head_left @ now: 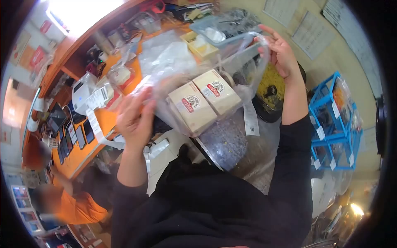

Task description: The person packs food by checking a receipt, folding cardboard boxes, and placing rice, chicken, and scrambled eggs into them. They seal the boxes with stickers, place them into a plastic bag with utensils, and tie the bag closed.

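A clear plastic bag [255, 76] is stretched between my two hands in the middle of the view. Two cream cardboard boxes [192, 108] with red and black printed labels sit side by side inside it, and a small round-lidded container seems to lie behind them. At the bag's upper right, my right hand [279, 53] pinches its handle, the index finger pointing outward. My left hand [136, 118], slightly blurred, grips the plastic at the left side. A paper receipt [250, 120] hangs by the bag's lower right.
An orange counter [76, 159] holds several phones [70, 138], a white printer [82, 91] and plastic sheets [165, 56]. A black pan of yellow food [271, 89] stands beyond the steel worktop [223, 142]. Blue racks [331, 120] are at right. A person in orange [80, 206] is lower left.
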Demonstrator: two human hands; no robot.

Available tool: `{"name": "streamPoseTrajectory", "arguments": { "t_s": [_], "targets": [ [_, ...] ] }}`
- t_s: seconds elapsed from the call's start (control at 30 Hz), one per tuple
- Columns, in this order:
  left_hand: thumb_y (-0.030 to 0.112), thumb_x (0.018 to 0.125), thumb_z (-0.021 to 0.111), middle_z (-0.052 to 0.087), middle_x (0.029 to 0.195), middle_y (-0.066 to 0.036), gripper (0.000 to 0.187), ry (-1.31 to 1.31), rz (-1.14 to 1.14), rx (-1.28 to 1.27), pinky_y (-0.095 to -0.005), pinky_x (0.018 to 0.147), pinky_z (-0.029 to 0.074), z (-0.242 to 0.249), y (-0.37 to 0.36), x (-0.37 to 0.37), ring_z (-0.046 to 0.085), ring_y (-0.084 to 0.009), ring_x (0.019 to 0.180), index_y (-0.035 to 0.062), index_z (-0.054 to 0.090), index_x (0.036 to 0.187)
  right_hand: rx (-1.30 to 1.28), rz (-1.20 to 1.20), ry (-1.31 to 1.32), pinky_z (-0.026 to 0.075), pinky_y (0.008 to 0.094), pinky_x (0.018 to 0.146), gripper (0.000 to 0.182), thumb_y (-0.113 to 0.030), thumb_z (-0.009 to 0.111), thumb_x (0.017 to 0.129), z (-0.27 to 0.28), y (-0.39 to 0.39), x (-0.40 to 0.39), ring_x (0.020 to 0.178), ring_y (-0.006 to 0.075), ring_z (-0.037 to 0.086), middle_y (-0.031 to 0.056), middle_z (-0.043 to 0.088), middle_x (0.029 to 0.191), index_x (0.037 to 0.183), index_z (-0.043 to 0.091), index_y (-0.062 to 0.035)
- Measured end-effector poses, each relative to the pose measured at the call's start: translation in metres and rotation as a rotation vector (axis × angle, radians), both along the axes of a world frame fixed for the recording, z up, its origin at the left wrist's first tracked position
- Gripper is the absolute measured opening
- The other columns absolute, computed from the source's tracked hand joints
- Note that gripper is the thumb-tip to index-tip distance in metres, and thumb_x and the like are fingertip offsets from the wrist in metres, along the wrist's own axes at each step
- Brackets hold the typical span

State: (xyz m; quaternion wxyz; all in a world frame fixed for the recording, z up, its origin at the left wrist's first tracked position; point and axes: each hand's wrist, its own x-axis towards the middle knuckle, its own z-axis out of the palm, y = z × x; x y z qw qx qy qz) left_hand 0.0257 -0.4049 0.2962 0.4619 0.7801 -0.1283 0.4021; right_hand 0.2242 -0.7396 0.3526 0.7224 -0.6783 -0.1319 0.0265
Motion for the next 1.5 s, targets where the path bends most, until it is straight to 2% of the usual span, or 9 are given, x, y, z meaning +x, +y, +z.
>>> {"name": "streamPoseTrajectory", "arguments": {
  "t_s": [0.17, 0.4, 0.57, 0.63, 0.8, 0.97, 1.1, 1.27, 1.5],
  "targets": [
    [0.000, 0.088, 0.059, 0.051, 0.118, -0.011, 0.049, 0.098, 0.244, -0.107, -0.0266, 0.085, 0.042, -0.004, 0.001, -0.025, 0.053, -0.0162, 0.101, -0.0015, 0.044, 0.135, -1.088, -0.364, 0.013, 0.048, 0.0407, 0.086, 0.027, -0.020, 0.056, 0.086, -0.164, -0.048, -0.005, 0.100, 0.0328, 0.063, 0.0193, 0.067, 0.101, 0.107, 0.066, -0.0060],
    [0.005, 0.081, 0.066, 0.049, 0.104, -0.009, 0.054, -0.271, 0.418, 0.184, -0.0349, 0.088, 0.041, -0.012, -0.047, -0.042, 0.049, -0.0227, 0.096, 0.0001, 0.041, 0.129, -0.604, -0.317, 0.161, 0.048, 0.0368, 0.089, 0.047, 0.003, 0.058, 0.078, -0.244, -0.060, -0.069, 0.102, 0.0281, 0.064, 0.0148, 0.067, 0.105, 0.124, 0.055, -0.0034],
    [0.033, 0.083, 0.071, 0.059, 0.079, -0.011, 0.036, 0.586, -1.438, 0.318, -0.0387, 0.075, 0.049, 0.039, -0.074, -0.046, 0.059, -0.0345, 0.077, 0.0027, 0.064, 0.101, 0.243, -0.118, 0.106, 0.041, 0.0342, 0.099, 0.087, 0.011, 0.059, 0.075, -0.134, -0.061, -0.148, 0.118, 0.0237, 0.054, 0.0130, 0.054, 0.128, 0.149, 0.019, -0.0093],
    [0.043, 0.088, 0.064, 0.065, 0.096, -0.013, 0.047, 0.952, -1.495, 0.488, -0.0366, 0.081, 0.049, -0.001, -0.103, -0.026, 0.062, -0.0318, 0.092, 0.0016, 0.061, 0.109, 0.352, -0.024, 0.016, 0.038, 0.0354, 0.102, 0.092, 0.009, 0.063, 0.074, -0.109, -0.044, -0.177, 0.121, 0.0238, 0.051, 0.0131, 0.049, 0.133, 0.150, 0.013, -0.0087],
    [0.023, 0.093, 0.062, 0.065, 0.113, -0.008, 0.041, 0.953, -1.117, -0.894, -0.0336, 0.091, 0.047, -0.059, -0.139, -0.007, 0.061, -0.0213, 0.105, 0.0001, 0.053, 0.126, 0.322, 0.474, 0.306, 0.039, 0.0387, 0.102, 0.097, 0.001, 0.068, 0.075, -0.131, -0.032, -0.228, 0.126, 0.0217, 0.045, 0.0106, 0.042, 0.140, 0.151, 0.009, -0.0085],
    [0.008, 0.088, 0.066, 0.066, 0.111, -0.005, 0.033, 1.025, -0.710, -0.441, -0.0294, 0.089, 0.048, -0.090, -0.118, 0.003, 0.060, -0.0144, 0.102, 0.0003, 0.059, 0.120, -0.216, 0.649, 0.361, 0.047, 0.0348, 0.090, 0.065, -0.006, 0.062, 0.085, -0.155, -0.044, -0.188, 0.108, 0.0198, 0.058, 0.0113, 0.057, 0.126, 0.145, 0.036, -0.0117],
    [0.008, 0.088, 0.066, 0.067, 0.108, -0.006, 0.031, 0.932, -0.523, -0.103, -0.0282, 0.088, 0.048, -0.108, -0.076, 0.040, 0.060, -0.0125, 0.100, 0.0000, 0.062, 0.117, -0.472, -0.213, -0.160, 0.048, 0.0297, 0.084, 0.023, -0.014, 0.055, 0.094, -0.220, -0.050, -0.077, 0.099, 0.0186, 0.062, 0.0092, 0.066, 0.109, 0.113, 0.065, -0.0049],
    [0.001, 0.083, 0.068, 0.066, 0.111, -0.008, 0.045, 0.890, -0.187, -0.190, -0.0272, 0.088, 0.048, -0.113, -0.081, 0.058, 0.060, -0.0133, 0.102, 0.0001, 0.053, 0.126, -0.991, -0.044, 0.116, 0.048, 0.0434, 0.085, 0.038, -0.037, 0.054, 0.092, -0.221, -0.008, 0.009, 0.093, 0.0389, 0.062, 0.0209, 0.066, 0.094, 0.092, 0.072, -0.0039],
    [0.009, 0.092, 0.063, 0.066, 0.109, -0.006, 0.029, 0.915, -0.468, -0.489, -0.0280, 0.086, 0.048, -0.114, -0.088, 0.033, 0.060, -0.0121, 0.100, -0.0008, 0.058, 0.119, -0.815, -0.142, 0.015, 0.047, 0.0464, 0.080, 0.037, -0.039, 0.059, 0.086, -0.223, -0.020, 0.014, 0.088, 0.0378, 0.063, 0.0219, 0.066, 0.094, 0.077, 0.072, -0.0054]
  ]
}}
